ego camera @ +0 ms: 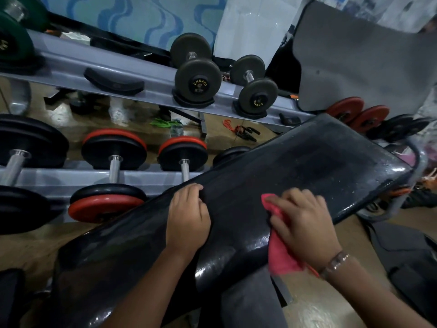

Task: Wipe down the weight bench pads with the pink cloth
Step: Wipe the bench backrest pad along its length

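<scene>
A long black weight bench pad point(319, 159) runs from the lower left to the upper right, glossy and flecked with droplets. My left hand point(188, 221) rests on the pad's far edge, fingers curled over that edge. My right hand point(303, 223) presses the pink cloth point(280, 254) onto the pad near its near edge, fingers spread over it. Part of the cloth hangs down past the pad's side below my wrist, which wears a clear bracelet.
A grey two-tier dumbbell rack point(132, 69) stands right behind the bench, holding dark round dumbbells point(197, 79) above and black-and-red ones point(113, 150) below. A grey mat point(361, 58) leans at the upper right. The bench's metal frame point(390, 204) juts out at the right end.
</scene>
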`<state>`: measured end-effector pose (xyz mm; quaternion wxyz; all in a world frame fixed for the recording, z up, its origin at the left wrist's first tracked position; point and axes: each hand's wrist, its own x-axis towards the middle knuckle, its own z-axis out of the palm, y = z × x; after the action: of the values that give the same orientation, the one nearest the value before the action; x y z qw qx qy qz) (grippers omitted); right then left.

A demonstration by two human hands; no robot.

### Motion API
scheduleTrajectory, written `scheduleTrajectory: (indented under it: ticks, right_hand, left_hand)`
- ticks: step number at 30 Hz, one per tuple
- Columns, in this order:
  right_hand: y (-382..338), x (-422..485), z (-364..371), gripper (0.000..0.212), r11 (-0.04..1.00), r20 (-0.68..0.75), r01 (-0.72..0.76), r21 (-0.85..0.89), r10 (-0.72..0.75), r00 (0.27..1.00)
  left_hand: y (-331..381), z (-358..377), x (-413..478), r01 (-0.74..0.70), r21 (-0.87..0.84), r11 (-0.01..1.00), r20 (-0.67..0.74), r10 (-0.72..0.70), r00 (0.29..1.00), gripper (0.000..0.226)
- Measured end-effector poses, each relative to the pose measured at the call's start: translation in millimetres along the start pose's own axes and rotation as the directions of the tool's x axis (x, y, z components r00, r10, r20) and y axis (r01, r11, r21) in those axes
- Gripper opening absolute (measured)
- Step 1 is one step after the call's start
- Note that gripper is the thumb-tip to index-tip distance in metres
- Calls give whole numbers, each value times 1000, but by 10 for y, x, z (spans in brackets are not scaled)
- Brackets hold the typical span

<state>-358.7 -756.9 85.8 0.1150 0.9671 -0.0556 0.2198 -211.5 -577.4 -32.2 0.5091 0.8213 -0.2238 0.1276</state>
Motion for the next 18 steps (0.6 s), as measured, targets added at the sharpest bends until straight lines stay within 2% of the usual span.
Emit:
scheduleTrajectory:
  ticks: [2, 3, 6, 7, 8, 11, 12, 16, 18]
  right_hand:
    - [-5, -12, 17, 36, 994, -39, -106, 29, 107, 993]
    - [-45, -54, 21, 37, 996, -43, -85, 38, 87, 995]
    - [-69, -199, -25, 34, 989, 19, 142, 46, -143, 990]
    - [6, -186, -66, 34, 985, 26, 170, 28, -170, 985]
    - [99, -139, -97, 34, 990, 23, 143, 2, -143, 989]
    - [253, 6, -121, 36, 995, -42, -93, -40, 92, 995]
    - [210, -1, -103, 36, 993, -55, -111, -41, 109, 993]
    - [95, -186, -61, 36, 990, 12, 141, 26, -141, 990]
    - [229, -128, -98, 35, 996, -3, 92, 9, -92, 996]
  left_hand:
    - [5, 3, -16, -3, -3, 1000, 7, 3, 1000, 36]
    - [11, 1, -25, 0, -9, 1000, 9, 0, 1000, 36]
    - [5, -7, -31, 12, -11, 1000, 6, -12, 1000, 34]
    - [4, -12, -30, 11, -9, 1000, 8, -11, 1000, 34]
    - [3, -14, -27, 10, -9, 1000, 12, -9, 1000, 34]
    - [14, -18, -11, 0, -8, 1000, 17, 0, 1000, 32]
    - [20, -22, -15, -3, -9, 1000, 15, 3, 1000, 32]
    - [37, -26, -17, 4, -2, 1000, 20, -4, 1000, 32]
    - [44, -33, -20, 12, 4, 1000, 21, -12, 1000, 32]
